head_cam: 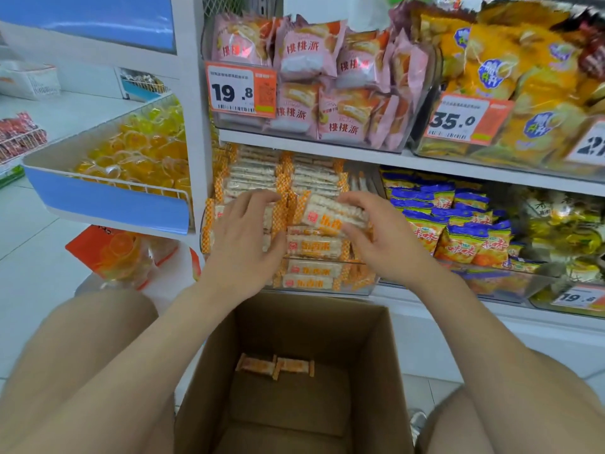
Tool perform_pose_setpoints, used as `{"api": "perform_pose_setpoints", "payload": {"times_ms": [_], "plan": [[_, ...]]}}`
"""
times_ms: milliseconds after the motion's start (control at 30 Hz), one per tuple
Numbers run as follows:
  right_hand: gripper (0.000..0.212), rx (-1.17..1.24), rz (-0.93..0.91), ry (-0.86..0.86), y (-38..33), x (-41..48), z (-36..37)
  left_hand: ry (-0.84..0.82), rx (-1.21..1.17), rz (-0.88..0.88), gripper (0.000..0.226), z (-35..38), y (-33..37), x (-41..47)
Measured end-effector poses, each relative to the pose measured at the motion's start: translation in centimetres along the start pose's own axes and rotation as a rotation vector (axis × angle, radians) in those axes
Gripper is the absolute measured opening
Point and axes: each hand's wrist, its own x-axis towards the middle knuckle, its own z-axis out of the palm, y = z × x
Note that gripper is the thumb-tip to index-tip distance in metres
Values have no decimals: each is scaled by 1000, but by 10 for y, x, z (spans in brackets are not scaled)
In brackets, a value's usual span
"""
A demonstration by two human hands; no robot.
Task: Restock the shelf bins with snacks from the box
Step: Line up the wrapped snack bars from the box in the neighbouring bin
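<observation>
A clear shelf bin point(370, 283) on the lower shelf is packed with orange-and-white snack bars point(314, 245). My right hand point(379, 237) grips one such bar point(330, 214) above the front of the bin. My left hand point(242, 237) rests with spread fingers on the bars at the bin's left side. Below, between my knees, stands an open cardboard box point(389, 362) with two of the same bars point(275, 367) lying on its bottom.
The upper shelf holds bins of pink pie packs point(311, 54) and yellow snack bags point(510, 77), with price tags. Blue-and-orange snack bags point(458, 231) fill the bin to the right. A wire basket of yellow jelly cups point(140, 152) juts out at left, an orange bag point(118, 250) below it.
</observation>
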Motion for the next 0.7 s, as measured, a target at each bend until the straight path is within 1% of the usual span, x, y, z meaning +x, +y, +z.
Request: {"api": "perform_pose_setpoints", "payload": {"times_ms": [67, 167, 267, 333, 367, 433, 500, 633, 700], "plan": [[43, -77, -7, -29, 9, 11, 9, -43, 195, -29, 60, 10, -7, 2], [41, -168, -8, -94, 7, 23, 28, -168, 331, -76, 69, 26, -14, 0], [40, -324, -13, 1, 2, 26, 36, -195, 386, -66, 74, 32, -19, -2], [41, -358, 5, 70, 4, 25, 36, -191, 398, -69, 76, 34, -21, -1], [43, -341, 15, 75, 4, 25, 37, -186, 402, -71, 78, 34, -21, 0], [50, -322, -24, 50, 4, 25, 43, -178, 418, -63, 80, 34, -21, -1], [59, -378, -69, 21, 3, 22, 52, -176, 419, -57, 82, 35, -20, -2], [75, -425, -44, 29, 2, 20, 54, -173, 402, -52, 85, 32, -16, -4], [82, -434, -42, -4, 3, 22, 54, -150, 416, 4, 85, 30, -15, -4]]}}
